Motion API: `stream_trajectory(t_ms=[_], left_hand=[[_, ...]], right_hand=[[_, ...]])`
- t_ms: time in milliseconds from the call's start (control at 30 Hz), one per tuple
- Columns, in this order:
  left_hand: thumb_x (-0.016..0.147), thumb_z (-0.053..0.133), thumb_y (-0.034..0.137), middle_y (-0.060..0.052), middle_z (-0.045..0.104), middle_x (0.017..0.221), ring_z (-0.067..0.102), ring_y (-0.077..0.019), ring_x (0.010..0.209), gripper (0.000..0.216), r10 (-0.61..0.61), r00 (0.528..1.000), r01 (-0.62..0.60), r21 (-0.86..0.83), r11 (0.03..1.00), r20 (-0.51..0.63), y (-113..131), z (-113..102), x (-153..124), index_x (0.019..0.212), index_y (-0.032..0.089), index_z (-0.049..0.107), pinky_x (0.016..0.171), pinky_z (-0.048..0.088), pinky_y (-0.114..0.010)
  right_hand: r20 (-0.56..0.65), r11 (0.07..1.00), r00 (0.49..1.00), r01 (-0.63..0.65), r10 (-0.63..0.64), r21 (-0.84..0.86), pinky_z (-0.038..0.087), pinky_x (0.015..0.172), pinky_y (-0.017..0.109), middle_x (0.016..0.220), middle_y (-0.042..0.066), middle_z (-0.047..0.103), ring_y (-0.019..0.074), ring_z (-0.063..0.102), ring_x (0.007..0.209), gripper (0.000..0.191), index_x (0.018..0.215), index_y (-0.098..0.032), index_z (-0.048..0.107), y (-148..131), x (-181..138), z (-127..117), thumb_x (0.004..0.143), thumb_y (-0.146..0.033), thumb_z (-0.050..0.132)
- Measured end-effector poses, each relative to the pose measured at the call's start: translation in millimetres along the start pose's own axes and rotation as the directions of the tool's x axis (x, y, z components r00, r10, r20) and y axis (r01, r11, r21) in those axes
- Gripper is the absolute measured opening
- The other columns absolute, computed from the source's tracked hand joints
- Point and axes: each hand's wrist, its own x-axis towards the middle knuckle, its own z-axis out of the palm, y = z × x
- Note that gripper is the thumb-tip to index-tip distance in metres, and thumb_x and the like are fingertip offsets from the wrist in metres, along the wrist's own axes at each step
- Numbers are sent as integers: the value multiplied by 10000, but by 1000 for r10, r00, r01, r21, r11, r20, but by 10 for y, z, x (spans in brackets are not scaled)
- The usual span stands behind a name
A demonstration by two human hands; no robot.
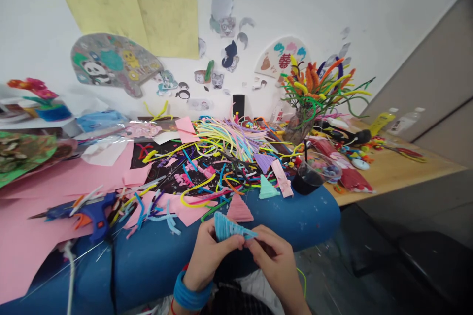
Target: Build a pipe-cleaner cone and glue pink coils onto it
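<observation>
Between my two hands is a blue triangle (228, 228) that looks made of pipe cleaners laid side by side. My left hand (209, 256) pinches its lower edge, with a blue band on the wrist. The fingertips of my right hand (271, 256) close on its narrow right corner. Just beyond it, a pink triangle (239, 208) of similar make lies on the blue table cover (288, 226). Farther back rest a mint-green triangle (268, 187) and a purple triangle (263, 162), beside a pale pink strip (282, 178).
A blue glue gun (98, 216) lies at left on pink sheets (33, 236). Loose pipe cleaners (229, 138) cover the table's middle. A cup of dark drink (308, 179) with a straw stands near the front edge, before a vase (298, 125) of pipe-cleaner flowers. Scissors (406, 153) lie far right.
</observation>
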Motion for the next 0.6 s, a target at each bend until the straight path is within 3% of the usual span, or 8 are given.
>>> stream_trajectory(t_ms=[167, 333, 400, 533, 600], left_hand=[[647, 849, 256, 14, 627, 685, 535, -123, 637, 210, 75, 996, -72, 48, 996, -49, -26, -31, 3, 730, 162, 680, 629, 423, -244], [653, 850, 264, -28, 637, 740, 575, -174, 741, 178, 139, 988, -144, 74, 987, 66, 21, -37, 24, 684, 162, 708, 703, 444, -280], [664, 850, 300, -42, 645, 794, 585, -193, 791, 200, 150, 980, -161, 78, 984, 132, 12, -50, 36, 749, 168, 726, 736, 452, -292], [689, 757, 594, -80, 664, 1025, 594, -257, 982, 601, 140, 974, -131, -61, 989, 176, -49, -101, 56, 1148, 218, 666, 877, 461, -348], [711, 623, 734, -103, 655, 1099, 574, -286, 1080, 748, 122, 981, -99, -154, 983, 150, -57, -124, 62, 1240, 206, 617, 958, 438, -377]], right_hand=[[-30, 999, 999, 34, -35, -19, 482, 509, 210, 693, 28, 650, 145, 601, 605, 122, 740, -189, 714, 14, -6, 6, 844, -205, 653], [-60, 991, 991, 117, -121, -69, 495, 549, 211, 683, 14, 655, 144, 620, 622, 147, 732, -200, 703, 2, 32, 6, 857, -160, 638], [-56, 975, 979, 187, -195, -123, 513, 600, 223, 735, 22, 686, 151, 647, 675, 156, 796, -213, 721, 7, 54, -22, 872, -128, 614], [-43, 891, 916, 376, -399, -254, 527, 668, 280, 838, 35, 713, 169, 660, 755, 222, 963, -239, 711, 74, 85, -146, 885, -79, 578], [3, 815, 860, 486, -511, -316, 525, 674, 312, 874, 47, 715, 178, 652, 772, 256, 1016, -245, 701, 124, 99, -224, 902, -76, 546]])
